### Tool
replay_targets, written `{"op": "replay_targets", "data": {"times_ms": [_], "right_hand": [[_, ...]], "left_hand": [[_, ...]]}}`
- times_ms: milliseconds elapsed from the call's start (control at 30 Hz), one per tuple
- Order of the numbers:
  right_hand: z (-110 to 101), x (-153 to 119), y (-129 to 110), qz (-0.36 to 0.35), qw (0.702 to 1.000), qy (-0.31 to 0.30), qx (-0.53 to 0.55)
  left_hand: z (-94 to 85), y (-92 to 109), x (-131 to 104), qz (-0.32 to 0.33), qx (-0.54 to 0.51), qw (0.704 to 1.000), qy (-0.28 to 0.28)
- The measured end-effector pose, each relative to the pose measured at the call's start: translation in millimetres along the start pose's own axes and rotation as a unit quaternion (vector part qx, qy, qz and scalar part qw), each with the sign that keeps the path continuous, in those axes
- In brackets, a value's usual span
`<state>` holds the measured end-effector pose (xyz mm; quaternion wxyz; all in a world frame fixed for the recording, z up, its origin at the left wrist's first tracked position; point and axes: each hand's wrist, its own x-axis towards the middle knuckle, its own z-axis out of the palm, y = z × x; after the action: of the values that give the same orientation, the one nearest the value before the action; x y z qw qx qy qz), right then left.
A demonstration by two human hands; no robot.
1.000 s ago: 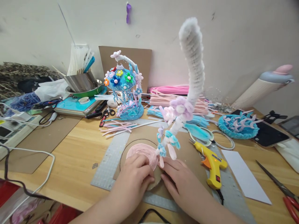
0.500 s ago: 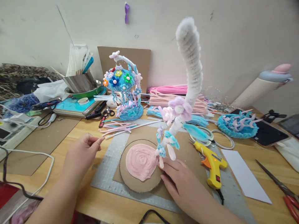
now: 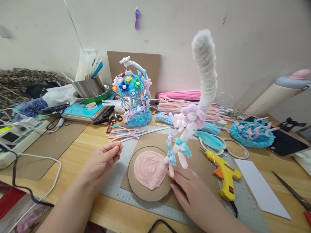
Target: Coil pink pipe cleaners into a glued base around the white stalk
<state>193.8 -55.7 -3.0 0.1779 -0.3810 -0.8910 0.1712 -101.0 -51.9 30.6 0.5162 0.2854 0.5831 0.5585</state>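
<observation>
A round cardboard disc lies in front of me with a pink coiled pipe-cleaner spiral on it. My right hand curls at the disc's right edge, its fingers closed there, close to the foot of a tall white fuzzy stalk. The stalk bears a lilac flower and small blue flowers; its foot is partly hidden. To the left of the disc, my left hand is raised with thumb and fingers pinched together. Just beyond its fingertips lie loose pipe cleaners. Whatever the pinch holds does not show.
A yellow glue gun rests right of the disc, beside a white card strip and scissors. A decorated blue jellyfish-like piece stands behind. Pink pipe-cleaner bundles lie along the wall. Cables run at the left.
My left hand has drawn slightly right, its fingers curling in more near the loose pipe cleaners. My right hand stays at the disc's edge. The view has shifted a little to the left.
</observation>
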Motion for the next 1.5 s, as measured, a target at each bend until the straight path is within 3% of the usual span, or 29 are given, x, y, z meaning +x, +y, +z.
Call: {"op": "replay_targets", "data": {"times_ms": [167, 467, 733, 933, 1233, 1500], "right_hand": [[-2.4, -0.1, -1.8, 0.003, 1.000, -0.003, -0.003], [-1.5, -0.1, -1.2, 0.008, 1.000, -0.006, 0.001], [-0.8, -1.4, -0.4, 0.008, 1.000, -0.006, 0.001], [-1.5, -1.2, -1.1, 0.006, 1.000, 0.003, 0.001], [-1.7, 0.0, -1.2, 0.003, 1.000, 0.007, 0.001], [-2.5, -1.1, -1.2, 0.006, 1.000, -0.002, 0.005]], "left_hand": [[7.0, -1.3, -6.7, -0.040, -0.057, 0.997, -0.043], [10.4, -4.3, -11.6, -0.084, -0.105, 0.989, -0.065], [16.7, -7.9, -16.2, -0.070, -0.177, 0.974, -0.121], [16.4, -11.7, -12.3, -0.039, -0.194, 0.976, -0.095], [22.8, -6.5, -16.4, -0.059, -0.191, 0.979, -0.050], [23.2, -5.9, -22.6, -0.077, -0.184, 0.975, -0.100]]}}
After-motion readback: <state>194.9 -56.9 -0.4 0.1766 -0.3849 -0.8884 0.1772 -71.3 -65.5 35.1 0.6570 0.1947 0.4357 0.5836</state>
